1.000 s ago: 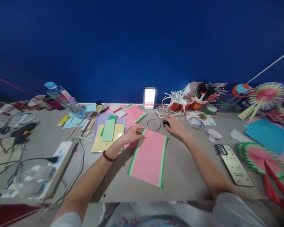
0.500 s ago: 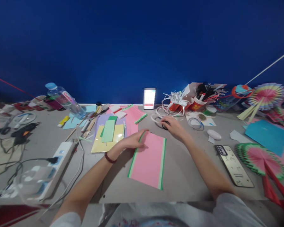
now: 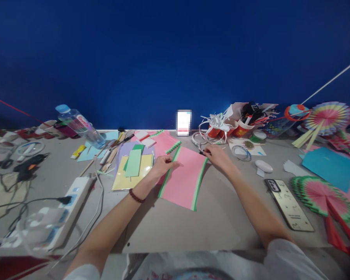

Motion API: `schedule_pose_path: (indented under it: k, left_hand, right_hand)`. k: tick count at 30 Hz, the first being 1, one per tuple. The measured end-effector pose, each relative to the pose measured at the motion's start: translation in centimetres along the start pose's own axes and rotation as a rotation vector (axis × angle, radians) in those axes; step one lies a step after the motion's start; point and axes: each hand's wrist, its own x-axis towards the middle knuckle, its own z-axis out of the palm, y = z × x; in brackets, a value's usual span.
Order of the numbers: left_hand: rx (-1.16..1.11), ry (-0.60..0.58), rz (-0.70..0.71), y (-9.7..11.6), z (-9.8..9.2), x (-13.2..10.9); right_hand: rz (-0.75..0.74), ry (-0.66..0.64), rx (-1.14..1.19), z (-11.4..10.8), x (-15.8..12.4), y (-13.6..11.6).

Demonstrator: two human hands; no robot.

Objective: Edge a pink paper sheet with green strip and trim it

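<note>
A pink paper sheet [image 3: 185, 179] with green strips along both long edges lies on the grey table [image 3: 169, 229] in front of me. My left hand [image 3: 162, 165], with a bead bracelet at the wrist, pinches the sheet's far left edge. My right hand [image 3: 217, 155] is closed at the far right corner, and something small and dark shows at its fingertips. The far end of the sheet is raised a little off the table.
Yellow and green papers [image 3: 133, 168] lie left of the sheet. A power strip [image 3: 71, 200] with cables and a glue gun [image 3: 29, 163] are further left, with a water bottle [image 3: 78, 124] behind. A phone [image 3: 288, 204], folded paper fans [image 3: 321, 194] and red cups [image 3: 231, 127] stand at right.
The sheet has slid away from me and its far end has lifted. My right hand left the spot by the clear ring and closed on the sheet's far right corner.
</note>
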Motion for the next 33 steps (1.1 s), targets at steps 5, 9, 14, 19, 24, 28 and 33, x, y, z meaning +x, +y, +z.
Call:
schedule_pose_path:
  k: [5, 9, 14, 19, 24, 28, 33]
  left_hand:
    - [0.001, 0.049, 0.006, -0.3, 0.6, -0.1]
    - [0.03, 0.132, 0.024, -0.9, 0.9, 0.1]
    - [0.046, 0.138, 0.035, -1.7, 0.7, 0.5]
    - [0.083, 0.073, 0.013, -1.2, 0.1, 0.6]
    - [0.133, -0.015, -0.033, -0.1, 0.0, 0.1]
    - [0.226, 0.045, 0.053, 0.0, -0.3, 0.0]
    - [0.325, 0.109, 0.292, 1.9, -1.4, 0.9]
  right_hand:
    - [0.039, 0.022, 0.443, -0.1, 0.2, -0.3]
    - [0.261, -0.147, 0.987, -0.8, 0.2, -0.6]
    - [0.194, -0.252, 1.096, -1.9, -0.2, -0.5]
    - [0.199, -0.226, 1.015, -2.2, -0.2, -0.2]
    - [0.23, -0.164, 0.978, -2.2, -0.1, -0.1]
    - [0.203, -0.159, 0.955, -2.7, -0.3, -0.4]
    - [0.132, -0.044, 0.954, -4.7, -0.3, -1.8]
